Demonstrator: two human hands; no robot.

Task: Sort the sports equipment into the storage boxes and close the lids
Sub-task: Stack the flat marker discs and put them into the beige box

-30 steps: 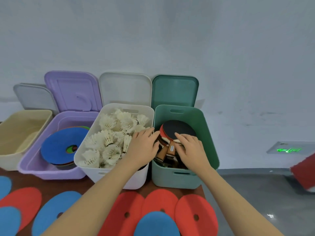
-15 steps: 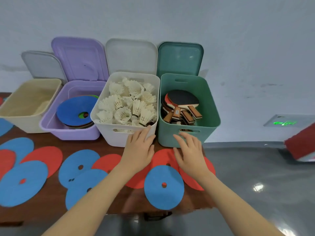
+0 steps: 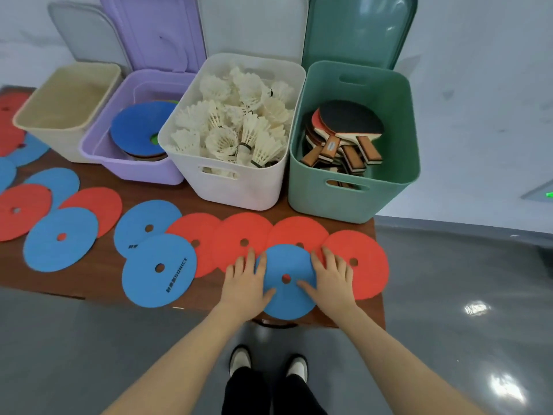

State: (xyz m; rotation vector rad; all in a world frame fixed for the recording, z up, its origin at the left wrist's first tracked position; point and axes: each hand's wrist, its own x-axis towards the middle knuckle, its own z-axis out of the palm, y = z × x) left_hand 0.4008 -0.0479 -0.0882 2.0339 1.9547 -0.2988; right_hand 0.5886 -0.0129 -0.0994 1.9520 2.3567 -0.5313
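Observation:
A blue flat disc [image 3: 288, 265] with a centre hole lies at the table's front edge, on top of several red discs [image 3: 362, 274]. My left hand [image 3: 247, 283] rests flat on its left side and my right hand [image 3: 332, 278] on its right side, fingers spread, thumbs on the disc. Four open boxes stand behind: a beige box [image 3: 64, 127], a purple box [image 3: 140, 166] holding stacked discs, a white box [image 3: 242, 190] full of shuttlecocks, and a green box [image 3: 353, 202] with table tennis paddles [image 3: 344, 130].
More blue discs [image 3: 158, 271] and red discs [image 3: 24, 211] are scattered over the brown table [image 3: 98, 283] to the left. The four lids lean against the wall behind the boxes, the green lid [image 3: 359, 31] rightmost. The table's right edge drops to grey floor.
Both hands have pulled back out of the green box, come down to the table front and settled on the blue disc. The view has tilted downward.

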